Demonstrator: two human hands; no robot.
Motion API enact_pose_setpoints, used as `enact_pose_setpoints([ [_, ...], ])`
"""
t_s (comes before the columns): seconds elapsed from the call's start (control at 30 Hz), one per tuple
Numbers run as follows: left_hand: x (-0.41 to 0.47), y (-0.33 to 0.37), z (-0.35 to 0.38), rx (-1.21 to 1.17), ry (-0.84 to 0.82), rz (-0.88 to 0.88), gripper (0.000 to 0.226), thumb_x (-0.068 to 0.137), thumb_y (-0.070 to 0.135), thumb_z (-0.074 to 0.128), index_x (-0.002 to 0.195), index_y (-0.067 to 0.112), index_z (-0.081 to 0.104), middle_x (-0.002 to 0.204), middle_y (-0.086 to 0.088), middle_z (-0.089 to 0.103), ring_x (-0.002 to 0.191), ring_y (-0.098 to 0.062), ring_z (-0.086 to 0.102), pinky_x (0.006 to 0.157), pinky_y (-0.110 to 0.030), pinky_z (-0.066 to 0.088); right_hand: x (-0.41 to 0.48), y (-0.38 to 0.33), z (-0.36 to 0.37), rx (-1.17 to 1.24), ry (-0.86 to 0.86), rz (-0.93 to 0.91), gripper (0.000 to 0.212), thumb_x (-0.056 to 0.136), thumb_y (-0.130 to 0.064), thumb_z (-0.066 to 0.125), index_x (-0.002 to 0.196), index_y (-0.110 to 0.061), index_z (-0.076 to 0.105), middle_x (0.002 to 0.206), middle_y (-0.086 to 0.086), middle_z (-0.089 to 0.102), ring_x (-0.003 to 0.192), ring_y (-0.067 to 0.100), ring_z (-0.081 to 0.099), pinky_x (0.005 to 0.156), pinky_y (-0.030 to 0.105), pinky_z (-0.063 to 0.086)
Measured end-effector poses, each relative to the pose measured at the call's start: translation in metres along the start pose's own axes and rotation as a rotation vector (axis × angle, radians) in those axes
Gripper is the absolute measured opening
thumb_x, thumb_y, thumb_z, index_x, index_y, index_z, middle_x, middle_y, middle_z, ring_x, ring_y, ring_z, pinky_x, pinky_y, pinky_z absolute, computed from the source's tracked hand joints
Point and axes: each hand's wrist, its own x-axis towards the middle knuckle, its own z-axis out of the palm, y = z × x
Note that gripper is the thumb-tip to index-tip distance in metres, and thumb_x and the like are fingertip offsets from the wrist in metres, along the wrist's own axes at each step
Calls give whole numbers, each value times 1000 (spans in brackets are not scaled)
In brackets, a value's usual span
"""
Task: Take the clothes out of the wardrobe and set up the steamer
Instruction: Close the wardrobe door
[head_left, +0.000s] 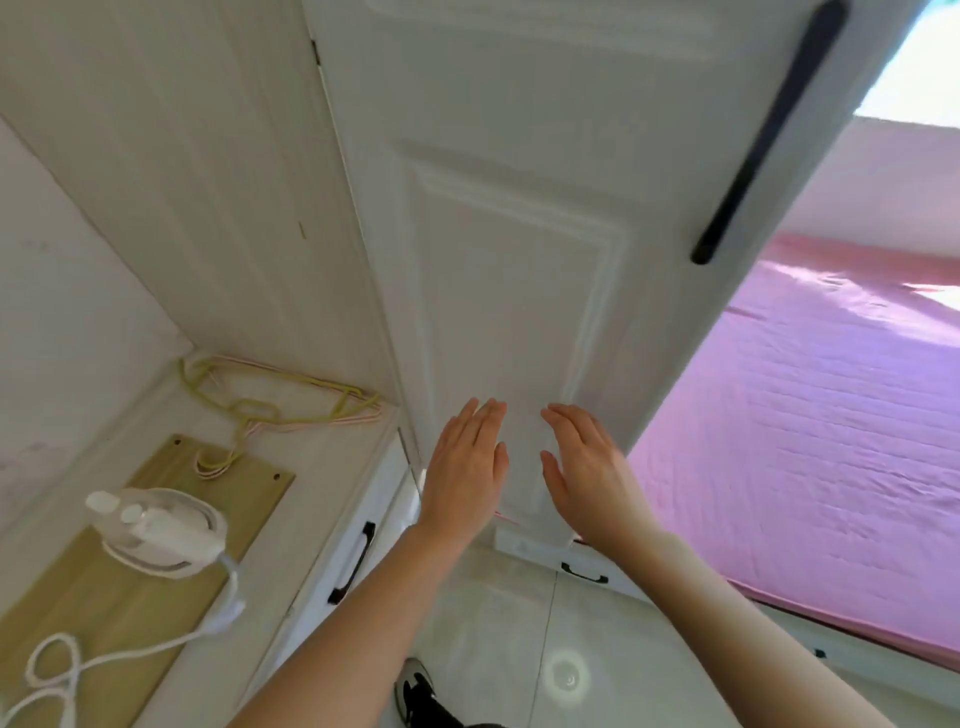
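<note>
A white panelled wardrobe door (519, 234) with a long black handle (769, 135) fills the middle of the view. My left hand (465, 467) and my right hand (587, 467) are both raised side by side at the door's lower panel, fingers straight and together, holding nothing. I cannot tell whether the palms touch the door. A white handheld steamer (161, 530) lies on a wooden board (171, 587) on the counter at the lower left, its white cord (62, 670) looping toward the front edge. No clothes are visible.
Yellow and pink wire hangers (260, 405) lie tangled on the counter (322, 457) behind the steamer. Drawers with black handles (353, 564) sit below it. A bed with a pink cover (805, 441) lies to the right. White floor tiles and one shoe (415, 691) are below.
</note>
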Motion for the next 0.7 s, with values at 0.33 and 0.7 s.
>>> enact_pose_setpoints([
  [0.33, 19, 83, -16, -50, 216, -46, 46, 100, 17, 41, 145, 10, 36, 154, -5, 31, 145, -21, 20, 116, -40, 26, -16, 36, -79, 162, 46, -91, 34, 92, -12, 56, 126, -6, 53, 123, 7, 57, 115, 26, 54, 94, 29, 43],
  [0.7, 93, 120, -66, -59, 451, 77, 56, 101, 22, 35, 152, 10, 14, 161, -9, 8, 148, -28, -4, 119, -51, 3, 22, 52, -138, 452, 310, 137, 10, 92, -23, 58, 101, -21, 53, 89, -12, 59, 82, 2, 58, 69, 32, 52],
])
